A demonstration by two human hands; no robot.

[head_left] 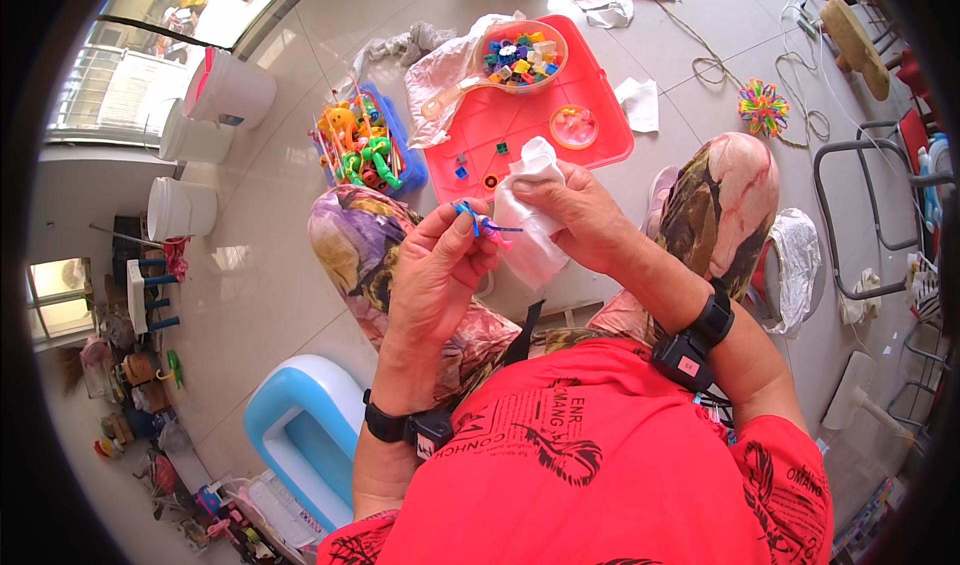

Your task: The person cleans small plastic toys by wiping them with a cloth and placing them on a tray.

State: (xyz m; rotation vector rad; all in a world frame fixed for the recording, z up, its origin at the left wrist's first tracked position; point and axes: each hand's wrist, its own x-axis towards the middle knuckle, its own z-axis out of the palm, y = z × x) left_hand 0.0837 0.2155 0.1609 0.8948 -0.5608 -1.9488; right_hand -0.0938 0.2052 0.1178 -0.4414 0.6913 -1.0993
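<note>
Between its fingertips my left hand (448,253) pinches a small toy (487,227) with blue and pink parts. Close by on the right, my right hand (581,208) grips a white cloth (529,223) that hangs down beside the toy. Beyond both hands lies a red plastic tray or lid (465,126). On it stand a clear handled bowl of small colourful blocks (525,58) and a small round dish with pink and orange pieces (574,126). Several loose pieces lie there too, among them a green block (502,148) and a blue block (461,172).
A blue basket of plastic toys (405,160) stands left of the tray. White buckets (180,208) line the left side, with a blue-and-white inflatable tub (300,415) at lower left. On the right are a colourful expanding ball (763,107), cords and metal-framed chairs (862,145).
</note>
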